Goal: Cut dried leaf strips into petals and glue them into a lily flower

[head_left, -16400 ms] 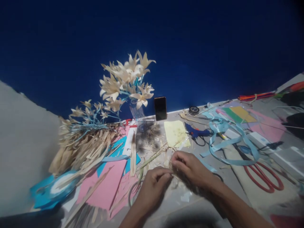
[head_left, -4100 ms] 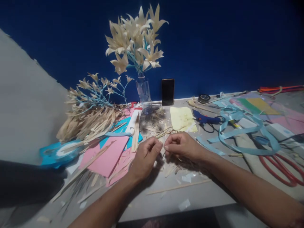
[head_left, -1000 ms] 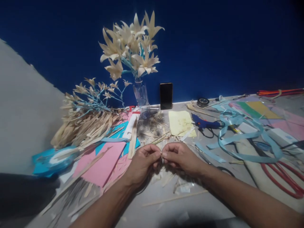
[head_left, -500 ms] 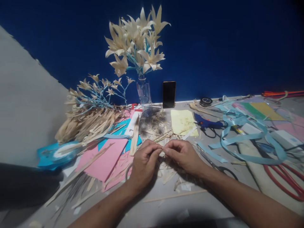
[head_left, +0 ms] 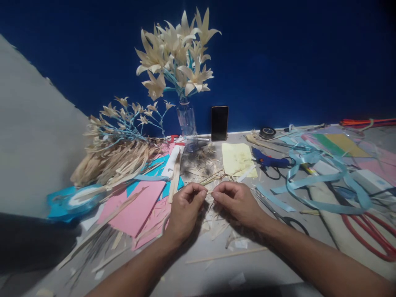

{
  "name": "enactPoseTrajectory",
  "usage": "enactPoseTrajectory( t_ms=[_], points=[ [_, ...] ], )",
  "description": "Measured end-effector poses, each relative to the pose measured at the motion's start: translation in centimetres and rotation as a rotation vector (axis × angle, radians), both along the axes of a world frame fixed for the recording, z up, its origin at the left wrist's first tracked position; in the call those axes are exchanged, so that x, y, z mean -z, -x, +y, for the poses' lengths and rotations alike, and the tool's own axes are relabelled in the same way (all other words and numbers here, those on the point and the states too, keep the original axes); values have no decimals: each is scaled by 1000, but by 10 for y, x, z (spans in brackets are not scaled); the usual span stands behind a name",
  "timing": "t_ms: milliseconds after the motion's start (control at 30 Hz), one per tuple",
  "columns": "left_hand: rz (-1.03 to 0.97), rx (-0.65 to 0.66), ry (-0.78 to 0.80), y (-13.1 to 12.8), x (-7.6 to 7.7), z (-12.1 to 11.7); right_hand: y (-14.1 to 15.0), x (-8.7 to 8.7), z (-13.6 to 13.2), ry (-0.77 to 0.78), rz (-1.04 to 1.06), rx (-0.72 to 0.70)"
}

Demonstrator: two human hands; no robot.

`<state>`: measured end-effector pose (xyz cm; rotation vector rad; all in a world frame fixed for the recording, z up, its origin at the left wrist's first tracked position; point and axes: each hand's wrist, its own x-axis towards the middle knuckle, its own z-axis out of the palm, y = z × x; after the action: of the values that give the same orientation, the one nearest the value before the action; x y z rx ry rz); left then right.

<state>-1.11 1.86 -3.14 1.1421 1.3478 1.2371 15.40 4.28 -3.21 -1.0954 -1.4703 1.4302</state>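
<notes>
My left hand (head_left: 186, 211) and my right hand (head_left: 237, 205) meet over the middle of the table, thumb and fingers of each pinched together. Between the two sets of fingertips shows a small pale straw-coloured strip (head_left: 209, 192), mostly hidden by the fingers. Dry husk scraps (head_left: 213, 227) lie on the table beneath the hands. Just past the fingers is a yellow paper (head_left: 237, 159) with dark smudges. A pair of scissors (head_left: 280, 214) lies close to my right forearm, and pink sheets (head_left: 140, 206) are left of my left hand.
Pale husk flowers (head_left: 185, 53) stand in a clear bottle (head_left: 186, 119) by the blue wall, beside an upright phone (head_left: 219, 123). Smaller flowers (head_left: 130, 119) rest on a husk bundle (head_left: 105, 165). At right are a blue glue gun (head_left: 267, 159), light-blue ribbon (head_left: 321, 202) and red-handled scissors (head_left: 371, 237).
My fingertips have drawn slightly apart, the left hand shifting a little to the left. Both hands remain pinched at the same spot. The objects around them stay in place.
</notes>
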Motion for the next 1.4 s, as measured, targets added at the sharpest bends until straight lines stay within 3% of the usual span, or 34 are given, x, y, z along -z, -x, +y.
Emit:
enactPoseTrajectory(
  t_ms=[267, 500, 733, 833, 1033, 1200, 1400],
  points=[
    [-53, 36, 2, -2, -4, -4, -1, 8, 2, -5, -24, 31],
    [7, 37, -35, -2, 0, -4, 0, 2, -1, -48, -19, 42],
    [-35, 71, 24, -5, -2, -4, 1, 4, 1, 7, -19, 41],
    [-57, 84, 32, -5, -2, -4, 1, 5, 2, 102, 28, 35],
    [-387, 225, 188, 0, 6, -1, 1, 2, 3, 291, 170, -60],
    [-567, 309, 246, 1, 8, 2, 0, 6, 3, 304, 199, -110],
    [-640, 373, 252, 1, 7, 3, 1, 7, 3, 290, 235, -149]
  ],
)
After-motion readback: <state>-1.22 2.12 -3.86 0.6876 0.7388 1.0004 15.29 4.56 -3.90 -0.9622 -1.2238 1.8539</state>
